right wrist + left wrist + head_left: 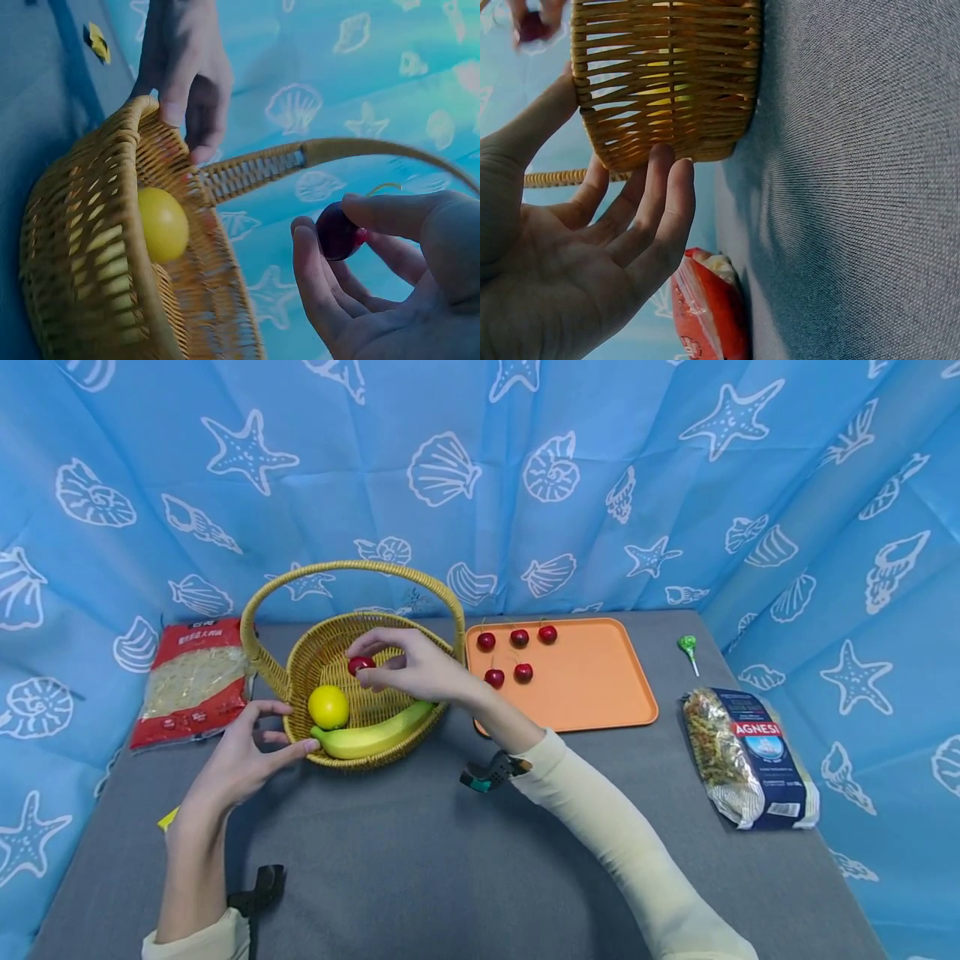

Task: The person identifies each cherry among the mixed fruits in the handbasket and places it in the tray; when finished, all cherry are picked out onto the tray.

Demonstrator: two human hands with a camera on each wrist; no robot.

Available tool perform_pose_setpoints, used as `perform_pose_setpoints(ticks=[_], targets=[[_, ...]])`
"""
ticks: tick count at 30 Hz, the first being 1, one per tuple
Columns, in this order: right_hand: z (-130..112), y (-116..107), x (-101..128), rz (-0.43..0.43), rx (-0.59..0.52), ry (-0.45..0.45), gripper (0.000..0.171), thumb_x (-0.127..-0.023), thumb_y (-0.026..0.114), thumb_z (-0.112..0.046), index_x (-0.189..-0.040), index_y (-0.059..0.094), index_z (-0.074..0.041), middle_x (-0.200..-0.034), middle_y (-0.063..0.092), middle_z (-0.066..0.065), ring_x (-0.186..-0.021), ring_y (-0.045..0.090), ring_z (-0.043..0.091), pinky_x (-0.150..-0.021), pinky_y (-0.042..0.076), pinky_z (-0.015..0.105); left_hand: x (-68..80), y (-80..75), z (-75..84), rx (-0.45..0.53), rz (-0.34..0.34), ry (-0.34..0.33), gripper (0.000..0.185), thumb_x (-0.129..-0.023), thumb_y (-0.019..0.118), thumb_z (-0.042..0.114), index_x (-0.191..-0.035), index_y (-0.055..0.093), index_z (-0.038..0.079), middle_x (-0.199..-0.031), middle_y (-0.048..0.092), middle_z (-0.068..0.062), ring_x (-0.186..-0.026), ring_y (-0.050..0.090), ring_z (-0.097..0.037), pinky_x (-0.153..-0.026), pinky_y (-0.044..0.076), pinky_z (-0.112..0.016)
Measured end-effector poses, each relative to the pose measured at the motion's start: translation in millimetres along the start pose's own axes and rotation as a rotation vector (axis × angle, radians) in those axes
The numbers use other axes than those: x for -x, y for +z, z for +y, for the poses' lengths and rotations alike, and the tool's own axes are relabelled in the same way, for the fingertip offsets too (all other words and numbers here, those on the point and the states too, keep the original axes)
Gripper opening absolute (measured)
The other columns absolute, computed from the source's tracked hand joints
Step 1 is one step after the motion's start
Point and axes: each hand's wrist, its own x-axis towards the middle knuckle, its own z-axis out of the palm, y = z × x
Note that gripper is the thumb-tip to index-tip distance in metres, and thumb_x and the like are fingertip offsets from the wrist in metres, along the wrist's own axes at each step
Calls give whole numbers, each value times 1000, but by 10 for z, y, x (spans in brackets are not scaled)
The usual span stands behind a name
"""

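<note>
Right hand [420, 667] over basket [330, 647], pinching cherry [360, 664] at fingertips, above lemon [328, 707] and banana [375, 737]. Left hand [243, 758] spread, fingers resting against near basket wall. Cherry likely light, smooth, slightly slippery, easily bruised: pinch gently across the round body, not the thin stem.

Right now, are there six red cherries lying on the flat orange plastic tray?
No, the flat orange plastic tray carries only five red cherries.
</note>
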Motion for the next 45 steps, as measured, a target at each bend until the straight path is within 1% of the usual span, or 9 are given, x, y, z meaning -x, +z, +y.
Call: perform_pose_setpoints(ticks=[6,11,14,18,22,27,34,39,45], targets=[[-80,-278,564,24,30,-113,30,-100,76,-4,-130,71,-4,-132,70,13,-98,72,21,-90,62,31,13,10,5,3,7,14,85,-99,77,53,-158,37,6,-149,50,-27,-126,58,-42,-79,49,-34],[-68,-570,974,45,59,-134,35,-101,70,3,-136,68,0,-145,64,19,-119,72,30,-102,62,36,13,11,7,4,10,18,85,-98,77,55,-157,38,7,-149,50,-27,-126,57,-42,-79,49,-34],[28,-770,1148,97,117,-98,37,-103,69,3,-139,67,-1,-143,66,19,-121,73,29,-102,62,33,12,8,8,4,7,15,86,-98,76,56,-157,37,7,-150,49,-27,-127,57,-43,-79,49,-33],[250,-1004,1319,205,170,1,35,-103,71,-2,-137,67,-3,-136,68,18,-97,77,24,-89,66,35,9,12,12,-1,8,16,87,-98,77,56,-157,37,7,-148,51,-28,-126,58,-42,-79,49,-34],[569,-1174,1427,335,269,108,30,-102,74,-6,-131,70,-4,-134,66,19,-88,75,30,-81,64,34,10,21,18,-8,15,24,87,-98,77,56,-157,38,6,-144,54,-28,-123,59,-42,-77,49,-35],[984,-1319,1528,427,392,244,35,-103,70,-1,-137,67,2,-140,60,24,-108,77,43,-94,64,36,15,29,29,-10,16,31,86,-97,77,56,-156,38,6,-143,55,-28,-123,60,-41,-78,50,-34],[1255,-1400,1579,431,474,343,38,-101,74,-4,-137,67,2,-132,69,26,-96,74,35,-72,53,21,14,35,38,-19,18,29,87,-96,77,59,-155,40,7,-136,59,-25,-116,61,-37,-76,51,-34],[1313,-1424,1571,426,505,364,39,-100,78,-8,-137,67,0,-130,73,23,-92,66,31,-78,51,29,15,24,48,-45,17,42,88,-95,77,62,-154,40,8,-134,60,-25,-115,61,-37,-75,53,-34],[1342,-1423,1569,409,494,386,44,-100,79,-10,-140,65,-2,-133,74,23,-91,65,29,-79,51,30,38,6,54,-132,23,155,79,-99,76,54,-150,43,4,-142,57,-26,-121,64,-41,-78,56,-33]])
